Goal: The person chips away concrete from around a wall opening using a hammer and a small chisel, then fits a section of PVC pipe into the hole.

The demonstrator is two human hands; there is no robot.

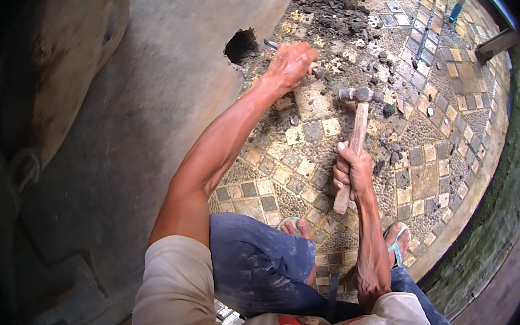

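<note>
My left hand [291, 63] is closed around a chisel [271, 44], whose blade points up-left toward a dark ragged hole [240, 47] in the grey concrete surface [166, 60]; its handle end sticks out below my fingers. My right hand [352, 173] grips the wooden handle of a hammer [360, 121], lower and to the right. The hammer's metal head sits just right of and below the chisel's end, not touching it. Broken dark rubble and dust [346, 15] lie over the patterned tile paving [427, 180] beside the hole.
A large worn, curved object [89, 50] stands at upper left. At the right are a thin post with a blue lower part [457, 9], a thicker post [495, 43] and a mossy green edge [488, 187]. My sandalled feet [397, 240] are on the paving.
</note>
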